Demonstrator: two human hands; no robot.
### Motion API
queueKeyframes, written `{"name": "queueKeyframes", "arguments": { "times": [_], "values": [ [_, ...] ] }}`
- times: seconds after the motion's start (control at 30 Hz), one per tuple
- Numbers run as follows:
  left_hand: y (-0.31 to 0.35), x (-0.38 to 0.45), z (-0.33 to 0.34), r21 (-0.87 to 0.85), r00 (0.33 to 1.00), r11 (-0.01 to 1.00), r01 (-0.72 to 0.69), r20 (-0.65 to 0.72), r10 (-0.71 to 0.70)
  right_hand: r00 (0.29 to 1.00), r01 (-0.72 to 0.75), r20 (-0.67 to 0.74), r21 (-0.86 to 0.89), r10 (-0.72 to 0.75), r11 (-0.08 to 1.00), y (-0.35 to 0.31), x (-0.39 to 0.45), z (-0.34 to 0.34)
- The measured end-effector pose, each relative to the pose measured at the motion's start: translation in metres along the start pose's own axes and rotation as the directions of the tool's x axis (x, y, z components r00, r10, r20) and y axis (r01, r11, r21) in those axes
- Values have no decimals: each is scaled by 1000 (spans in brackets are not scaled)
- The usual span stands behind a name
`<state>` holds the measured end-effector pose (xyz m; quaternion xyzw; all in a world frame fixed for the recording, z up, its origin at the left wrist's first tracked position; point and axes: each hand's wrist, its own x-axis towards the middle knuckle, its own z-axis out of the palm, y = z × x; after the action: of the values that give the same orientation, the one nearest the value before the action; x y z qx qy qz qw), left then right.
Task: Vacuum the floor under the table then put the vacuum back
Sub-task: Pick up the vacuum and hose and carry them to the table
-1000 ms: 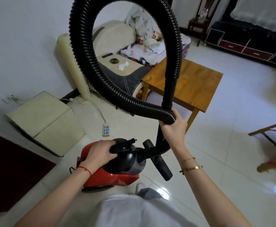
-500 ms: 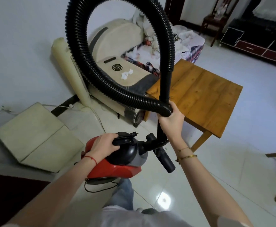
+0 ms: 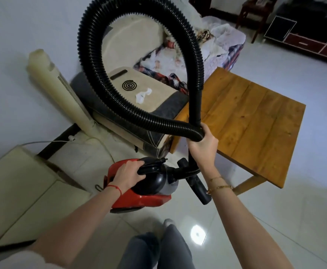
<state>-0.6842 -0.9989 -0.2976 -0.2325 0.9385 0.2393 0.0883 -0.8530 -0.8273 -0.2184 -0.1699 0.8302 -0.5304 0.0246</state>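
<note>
Above the tiled floor [image 3: 275, 220], one red vacuum [image 3: 139, 199] hangs from the left hand [image 3: 128, 176] gripping its handle, the right hand's [image 3: 202, 146] fingers [image 3: 209, 133] clamped round its one black hose [image 3: 139, 115] beside one wooden tabletop [image 3: 251, 121]; no writing is legible.

Beige sofa [image 3: 131, 41] with mosquito coil [image 3: 129, 85], crumpled tissue [image 3: 143, 94]; cream panels [image 3: 21, 189] against wall.

Left hand [image 3: 127, 176] grips vacuum [image 3: 145, 193] handle; right hand [image 3: 202, 145] holds hose [image 3: 92, 78]
</note>
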Motion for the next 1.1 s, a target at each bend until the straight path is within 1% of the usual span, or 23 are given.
{"name": "queueKeyframes", "arguments": {
  "times": [0.13,0.33,0.47,0.57,0.7,0.9,1.03,1.1],
  "values": [
    [-28,63,47,-30,999,999,15,31,-14,1000,-15,-2,0,15,1000,61,39,40],
    [-84,151,147,-64,999,998,7,48,-4,1000,-20,-23,-29,19,999,180,71,113],
    [-125,205,221,-49,999,998,-28,35,29,999,10,-31,-71,-12,997,265,79,167],
    [-154,239,275,-34,997,998,-48,52,50,999,16,-44,-89,-19,996,326,80,204],
    [-189,280,336,-47,996,997,-65,61,67,998,31,-53,-107,-36,994,395,82,246],
    [-230,321,400,-41,996,997,-70,56,72,994,22,-103,-108,-34,994,468,90,294],
    [-245,337,425,-33,995,997,-76,56,78,992,38,-113,-111,-50,993,493,92,312],
    [-247,346,432,-32,994,994,-104,35,105,990,52,-121,-123,-67,991,500,95,319]
  ]
}}
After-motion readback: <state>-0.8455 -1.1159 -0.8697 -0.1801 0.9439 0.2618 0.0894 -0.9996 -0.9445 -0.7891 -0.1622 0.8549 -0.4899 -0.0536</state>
